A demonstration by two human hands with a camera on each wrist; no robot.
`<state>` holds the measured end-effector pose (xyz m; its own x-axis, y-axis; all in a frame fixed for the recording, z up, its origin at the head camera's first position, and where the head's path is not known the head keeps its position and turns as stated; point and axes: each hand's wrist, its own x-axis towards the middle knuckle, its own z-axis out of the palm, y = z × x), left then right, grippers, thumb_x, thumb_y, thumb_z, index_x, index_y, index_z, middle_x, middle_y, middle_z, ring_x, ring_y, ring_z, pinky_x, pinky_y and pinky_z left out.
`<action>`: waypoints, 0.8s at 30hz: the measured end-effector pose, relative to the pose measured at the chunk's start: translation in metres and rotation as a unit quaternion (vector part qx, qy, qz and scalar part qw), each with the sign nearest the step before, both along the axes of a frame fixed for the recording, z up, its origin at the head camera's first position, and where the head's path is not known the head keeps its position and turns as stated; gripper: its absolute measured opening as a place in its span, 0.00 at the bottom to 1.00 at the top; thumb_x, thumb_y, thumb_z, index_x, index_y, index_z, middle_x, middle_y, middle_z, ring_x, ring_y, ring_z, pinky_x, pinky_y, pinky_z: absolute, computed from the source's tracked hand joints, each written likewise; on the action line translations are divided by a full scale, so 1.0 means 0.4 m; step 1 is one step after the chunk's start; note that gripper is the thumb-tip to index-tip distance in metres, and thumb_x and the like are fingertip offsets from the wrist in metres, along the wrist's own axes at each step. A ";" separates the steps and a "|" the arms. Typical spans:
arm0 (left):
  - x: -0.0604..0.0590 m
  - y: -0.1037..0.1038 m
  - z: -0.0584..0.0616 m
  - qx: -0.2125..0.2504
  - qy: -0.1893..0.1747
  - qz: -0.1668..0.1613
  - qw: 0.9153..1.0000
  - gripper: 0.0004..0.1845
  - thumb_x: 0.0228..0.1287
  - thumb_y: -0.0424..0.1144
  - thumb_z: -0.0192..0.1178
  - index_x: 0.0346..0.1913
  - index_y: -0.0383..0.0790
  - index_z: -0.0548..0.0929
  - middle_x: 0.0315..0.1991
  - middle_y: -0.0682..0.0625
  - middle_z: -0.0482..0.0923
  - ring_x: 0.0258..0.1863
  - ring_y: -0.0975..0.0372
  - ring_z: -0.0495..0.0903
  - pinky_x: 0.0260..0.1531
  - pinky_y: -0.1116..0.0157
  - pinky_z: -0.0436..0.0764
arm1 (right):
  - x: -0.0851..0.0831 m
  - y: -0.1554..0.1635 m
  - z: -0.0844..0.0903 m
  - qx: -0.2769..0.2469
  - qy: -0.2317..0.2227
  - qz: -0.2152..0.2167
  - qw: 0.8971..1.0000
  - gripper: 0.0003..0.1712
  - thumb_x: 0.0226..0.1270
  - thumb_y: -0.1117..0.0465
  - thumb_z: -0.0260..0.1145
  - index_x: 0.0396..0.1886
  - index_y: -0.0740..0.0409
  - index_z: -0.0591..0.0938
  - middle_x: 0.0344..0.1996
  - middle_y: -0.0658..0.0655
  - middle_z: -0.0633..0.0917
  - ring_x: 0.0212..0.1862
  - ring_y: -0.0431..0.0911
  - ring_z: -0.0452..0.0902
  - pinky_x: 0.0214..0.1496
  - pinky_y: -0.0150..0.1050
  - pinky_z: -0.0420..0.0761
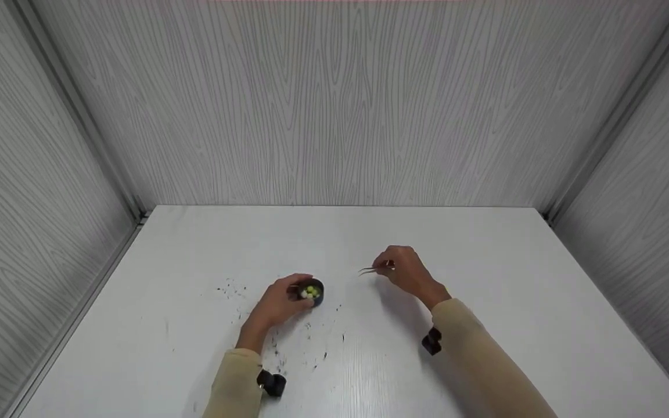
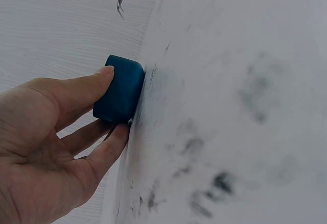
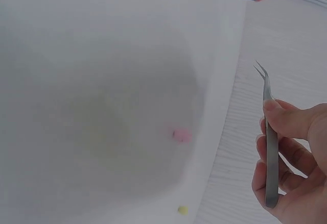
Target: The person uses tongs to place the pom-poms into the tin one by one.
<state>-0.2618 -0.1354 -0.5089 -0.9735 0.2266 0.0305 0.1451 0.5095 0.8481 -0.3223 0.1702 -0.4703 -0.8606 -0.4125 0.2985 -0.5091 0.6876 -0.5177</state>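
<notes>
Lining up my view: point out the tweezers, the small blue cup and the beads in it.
tweezers (image 3: 270, 147), right wrist view, mid shaft
small blue cup (image 2: 119, 88), left wrist view, outer wall
beads (image 1: 309, 292), head view, top of pile

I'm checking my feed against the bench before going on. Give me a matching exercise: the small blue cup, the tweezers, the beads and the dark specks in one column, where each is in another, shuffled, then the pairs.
Things:
1. blue cup
2. tweezers
3. beads
4. dark specks

Places:
A. lying inside the cup
B. pinched in the right hand, tips pointing left, above the table
C. scattered on the table around the left hand
D. standing on the table, gripped by the left hand's fingers

Pairs: 1-D, 2-B, 3-A, 4-C
</notes>
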 end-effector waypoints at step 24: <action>0.003 -0.002 -0.001 0.012 -0.006 0.004 1.000 0.28 0.67 0.33 0.68 0.69 0.40 0.77 0.65 0.39 0.79 0.65 0.45 0.79 0.67 0.45 0.76 | -0.035 0.135 -0.019 0.007 -0.010 -0.055 0.998 0.06 0.64 0.72 0.72 0.38 0.61 0.92 0.36 0.60 0.89 0.41 0.52 0.84 0.45 0.47 0.84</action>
<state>-0.2607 -0.1363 -0.5094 -0.9757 0.2179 0.0246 0.1311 0.4895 0.8621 -0.3364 0.2242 -0.4778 -0.9067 -0.3190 0.2759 -0.4198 0.7459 -0.5171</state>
